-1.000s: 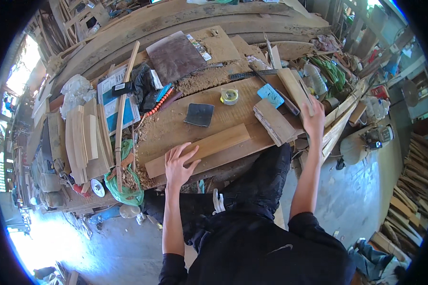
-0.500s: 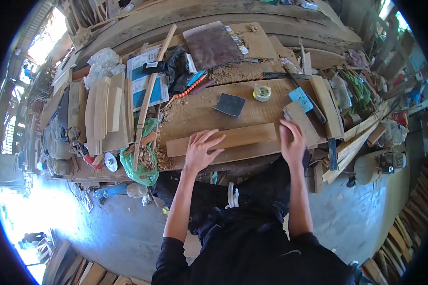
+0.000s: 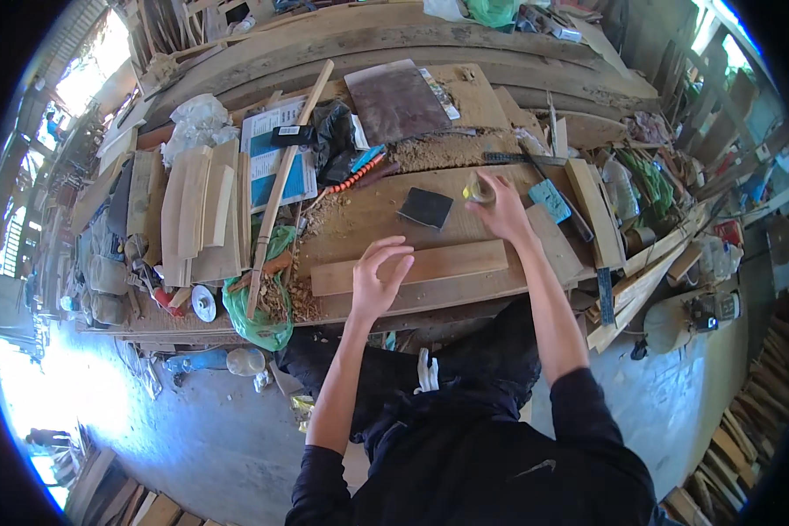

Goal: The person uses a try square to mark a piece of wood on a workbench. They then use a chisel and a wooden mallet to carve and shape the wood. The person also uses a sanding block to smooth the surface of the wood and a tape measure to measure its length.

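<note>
A long flat wooden piece (image 3: pixel 451 263) lies along the near part of the workbench. Over its left half, my left hand (image 3: pixel 379 279) hovers with thumb and fingers curved apart and nothing between them. Farther out, my right hand (image 3: pixel 502 206) has its fingers around a small round tape measure (image 3: pixel 474 189), yellow and clear, partly covered by the fingers. To the left of that hand is a dark square of sandpaper (image 3: pixel 426 208), flat on the bench board. A light blue rectangular pad (image 3: pixel 549 201) rests to the right, beside a dark long-handled tool (image 3: pixel 577 219).
Stacked wooden slats (image 3: pixel 188 206) and a long thin stick (image 3: pixel 280 184) occupy the left side. A green plastic bag (image 3: pixel 259 311) hangs at the near edge. Wood shavings (image 3: pixel 302 298) are scattered about. A brown sheet (image 3: pixel 396 101) lies at the back, a thick wood block (image 3: pixel 596 210) at right.
My right hand has moved away from the right end of the wooden piece, forward and left, and has taken hold of the tape measure. My left hand has shifted slightly right.
</note>
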